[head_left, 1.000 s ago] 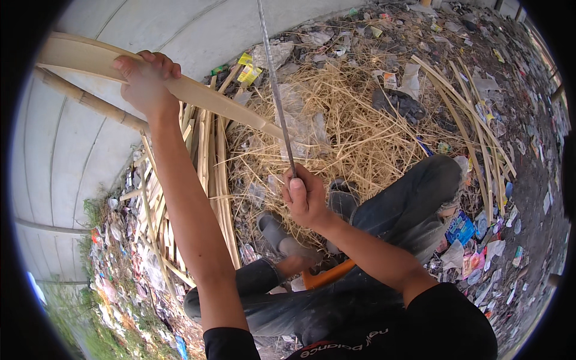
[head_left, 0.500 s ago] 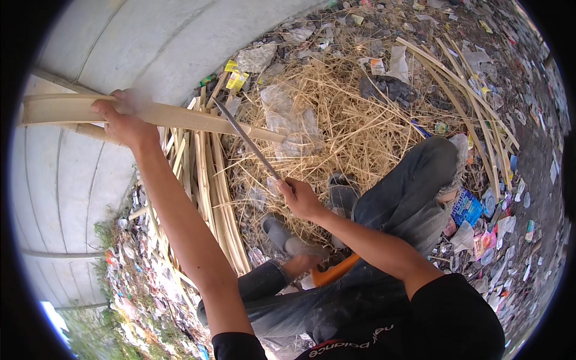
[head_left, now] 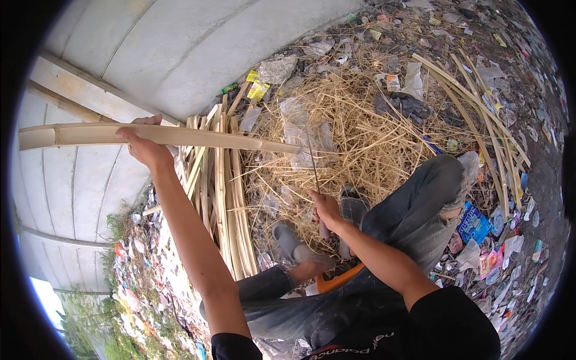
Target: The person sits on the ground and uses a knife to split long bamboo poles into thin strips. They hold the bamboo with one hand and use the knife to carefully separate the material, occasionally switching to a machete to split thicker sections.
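My left hand [head_left: 147, 144] grips a long split bamboo strip [head_left: 222, 140] near its middle, thumb below and fingers over the top. The strip runs from the far left to a tip above the straw. My right hand [head_left: 326, 210] is closed around the handle of a long thin-bladed knife [head_left: 313, 162]. Its blade points away from me, with its upper part close to the strip's right tip; whether they touch I cannot tell. Below my hands are my legs and grey shoes [head_left: 354, 207].
A heap of straw-like bamboo shavings [head_left: 354, 132] covers the ground ahead. Split bamboo strips [head_left: 231, 204] lie stacked at the left, and more strips [head_left: 480, 114] at the right. A grey panel wall [head_left: 180, 54] rises at the left. Litter surrounds me; an orange curved piece [head_left: 339, 279] sits under my leg.
The knife has swung from slanting across the strip to near upright at its right tip. My left hand and the strip sit slightly lower and farther right in view, which has also shifted.
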{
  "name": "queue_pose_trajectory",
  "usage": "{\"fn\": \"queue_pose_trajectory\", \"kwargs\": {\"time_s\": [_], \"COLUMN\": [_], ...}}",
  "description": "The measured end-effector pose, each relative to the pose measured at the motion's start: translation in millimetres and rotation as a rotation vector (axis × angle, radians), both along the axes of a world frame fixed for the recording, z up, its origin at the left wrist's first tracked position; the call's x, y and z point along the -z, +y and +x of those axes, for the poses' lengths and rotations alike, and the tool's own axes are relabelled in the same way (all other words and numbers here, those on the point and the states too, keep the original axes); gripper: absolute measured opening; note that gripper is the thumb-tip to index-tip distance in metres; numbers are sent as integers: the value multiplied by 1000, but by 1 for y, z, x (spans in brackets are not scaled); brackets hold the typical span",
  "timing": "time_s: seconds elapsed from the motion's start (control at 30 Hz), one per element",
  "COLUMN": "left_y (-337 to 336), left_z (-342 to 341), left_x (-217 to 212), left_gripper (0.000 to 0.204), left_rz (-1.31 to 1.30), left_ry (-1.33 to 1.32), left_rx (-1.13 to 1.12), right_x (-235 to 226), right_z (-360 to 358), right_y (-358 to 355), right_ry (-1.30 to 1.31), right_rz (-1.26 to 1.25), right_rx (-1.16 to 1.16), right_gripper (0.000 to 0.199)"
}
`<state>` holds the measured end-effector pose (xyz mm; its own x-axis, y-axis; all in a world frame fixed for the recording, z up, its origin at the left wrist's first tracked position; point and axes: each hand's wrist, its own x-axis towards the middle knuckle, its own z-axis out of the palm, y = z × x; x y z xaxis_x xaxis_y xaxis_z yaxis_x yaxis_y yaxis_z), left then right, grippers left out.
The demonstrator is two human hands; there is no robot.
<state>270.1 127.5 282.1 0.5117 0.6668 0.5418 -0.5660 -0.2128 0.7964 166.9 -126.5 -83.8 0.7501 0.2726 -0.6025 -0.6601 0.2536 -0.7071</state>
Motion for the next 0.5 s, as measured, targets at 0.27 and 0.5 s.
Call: {"fn": "queue_pose_trajectory", "kwargs": {"time_s": [0.27, 0.5], "left_y": [143, 210], "left_z": [-120, -232], "left_x": [38, 132], "left_gripper": [61, 39], "left_rz": [-500, -957], "left_ry": [-261, -556], "left_rx": [-332, -282], "right_x": [14, -61], "right_z": [14, 47], "right_y": [1, -37], "right_ry": [-363, -450], "right_rz": [-203, 120], "right_rx": [409, 439], "right_gripper": [19, 64]}}
